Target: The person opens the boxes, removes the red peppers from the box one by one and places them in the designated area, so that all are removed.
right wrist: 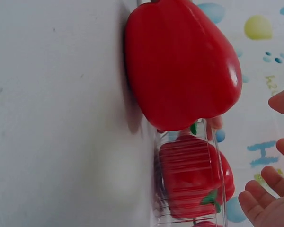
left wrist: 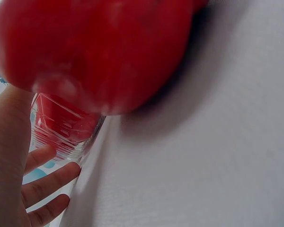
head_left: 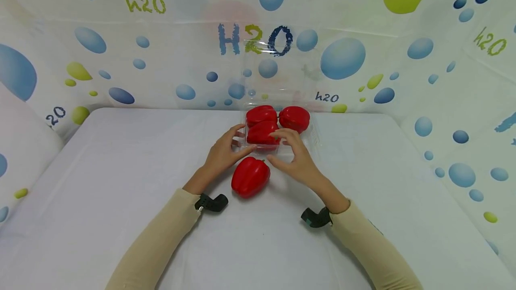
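A clear plastic container (head_left: 264,147) holds three red bell peppers, two at the back (head_left: 261,115) (head_left: 295,119) and one at the front left (head_left: 260,133). One more red bell pepper (head_left: 250,177) lies on the table before it, close in both wrist views. At the container's left front corner is my left hand (head_left: 223,150), fingers spread and thumb toward the middle. My right hand (head_left: 297,159) hovers over the container's front edge, its fingertips overlapping the front pepper in the head view. Neither hand grips anything. Ridged container walls (right wrist: 184,172) show in the right wrist view.
The container's transparent lid (head_left: 282,70) stands raised behind it, against a backdrop (head_left: 181,57) printed with blue and green drops. A white cloth covers the table (head_left: 258,245). Dark wrist cameras (head_left: 213,202) sit at both cuffs.
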Motion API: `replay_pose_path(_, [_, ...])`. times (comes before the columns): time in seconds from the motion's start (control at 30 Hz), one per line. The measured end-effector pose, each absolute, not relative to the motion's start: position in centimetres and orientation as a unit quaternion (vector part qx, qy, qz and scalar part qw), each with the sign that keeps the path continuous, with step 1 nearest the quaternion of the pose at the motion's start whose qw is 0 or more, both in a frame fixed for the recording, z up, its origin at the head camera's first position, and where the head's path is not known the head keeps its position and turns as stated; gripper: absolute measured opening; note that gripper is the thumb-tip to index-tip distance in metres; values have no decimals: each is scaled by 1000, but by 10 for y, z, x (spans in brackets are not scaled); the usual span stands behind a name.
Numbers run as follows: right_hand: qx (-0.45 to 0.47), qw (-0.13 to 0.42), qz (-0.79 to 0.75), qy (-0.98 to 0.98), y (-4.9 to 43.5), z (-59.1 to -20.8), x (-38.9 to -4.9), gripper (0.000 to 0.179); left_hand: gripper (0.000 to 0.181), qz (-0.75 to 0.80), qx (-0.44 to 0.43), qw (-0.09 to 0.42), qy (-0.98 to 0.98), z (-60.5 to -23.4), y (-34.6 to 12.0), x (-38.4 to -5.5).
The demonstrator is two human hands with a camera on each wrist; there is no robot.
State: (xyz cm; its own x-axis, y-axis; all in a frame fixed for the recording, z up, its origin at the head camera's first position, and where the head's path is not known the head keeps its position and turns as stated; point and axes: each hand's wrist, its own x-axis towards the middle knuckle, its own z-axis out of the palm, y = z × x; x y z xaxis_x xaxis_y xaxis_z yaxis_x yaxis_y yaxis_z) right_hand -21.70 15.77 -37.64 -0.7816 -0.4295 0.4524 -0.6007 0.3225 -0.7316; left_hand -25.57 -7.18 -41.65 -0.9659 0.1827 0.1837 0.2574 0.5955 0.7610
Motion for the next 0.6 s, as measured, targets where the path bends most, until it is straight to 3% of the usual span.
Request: replay_pose_path(0.6, [290,92,487,-819,159,-386,-227,57,77,-438,-131,47,-888,-420,-74,-256])
